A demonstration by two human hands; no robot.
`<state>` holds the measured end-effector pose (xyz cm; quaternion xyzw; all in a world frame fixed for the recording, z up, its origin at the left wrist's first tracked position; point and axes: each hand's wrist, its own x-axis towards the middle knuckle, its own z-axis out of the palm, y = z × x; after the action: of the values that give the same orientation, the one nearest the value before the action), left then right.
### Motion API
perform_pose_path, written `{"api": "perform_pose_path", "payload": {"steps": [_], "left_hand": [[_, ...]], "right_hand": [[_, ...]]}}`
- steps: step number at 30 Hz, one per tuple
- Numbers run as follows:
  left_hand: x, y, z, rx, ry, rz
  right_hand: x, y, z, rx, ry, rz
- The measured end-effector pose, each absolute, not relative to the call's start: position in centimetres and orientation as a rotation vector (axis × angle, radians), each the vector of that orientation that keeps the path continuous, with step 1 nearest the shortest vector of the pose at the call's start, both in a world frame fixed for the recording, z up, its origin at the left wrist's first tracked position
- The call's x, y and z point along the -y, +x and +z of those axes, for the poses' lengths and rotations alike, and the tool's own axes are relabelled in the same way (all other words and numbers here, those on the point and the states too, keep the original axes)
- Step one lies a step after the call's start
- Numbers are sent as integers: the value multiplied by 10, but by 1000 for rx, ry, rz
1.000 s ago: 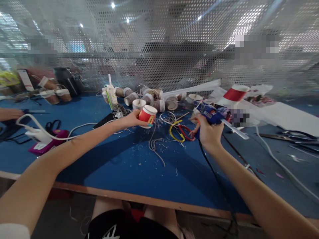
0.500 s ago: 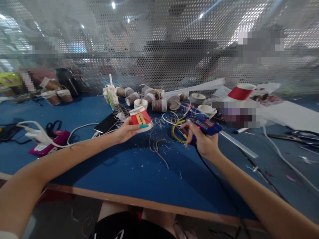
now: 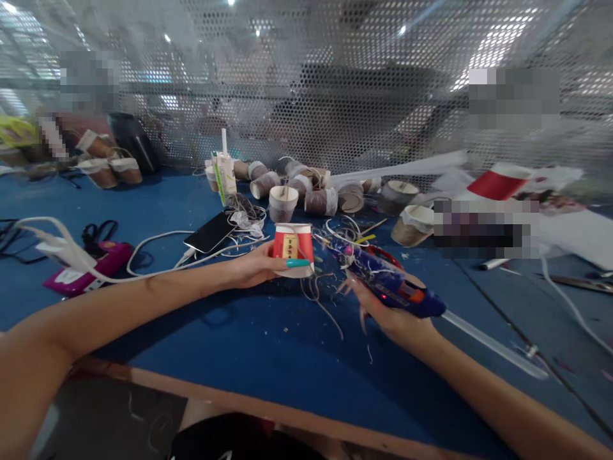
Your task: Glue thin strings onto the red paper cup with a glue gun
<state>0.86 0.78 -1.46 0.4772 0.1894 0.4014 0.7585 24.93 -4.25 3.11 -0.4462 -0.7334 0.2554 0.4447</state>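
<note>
**Glue gun at cup wall**

Left hand clamps the paper cup above the blue table. Right hand is wrapped round the glue gun, at the cup's 3 o'clock. Gun's long axis runs 4-to-10 o'clock, nozzle toward the cup (nearly touching). Risk, judged: hot tip close to the thumb, so a slip could burn it; loose strings may snag.

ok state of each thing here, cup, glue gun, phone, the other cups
left hand: gripping the red paper cup
red paper cup: held upside down
right hand: holding the glue gun
glue gun: nozzle pointing at the cup, red light on
phone: lying flat, screen dark
brown cups: mostly tipped over
</note>
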Motion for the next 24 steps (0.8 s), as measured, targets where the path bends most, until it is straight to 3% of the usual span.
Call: {"api": "perform_pose_path", "payload": {"steps": [8,24], "left_hand": [[7,19,-8,-505,1039,944],[14,22,-2,-502,1105,910]], "right_hand": [[54,251,34,2072,-975,66],[51,250,26,2129,-837,36]]}}
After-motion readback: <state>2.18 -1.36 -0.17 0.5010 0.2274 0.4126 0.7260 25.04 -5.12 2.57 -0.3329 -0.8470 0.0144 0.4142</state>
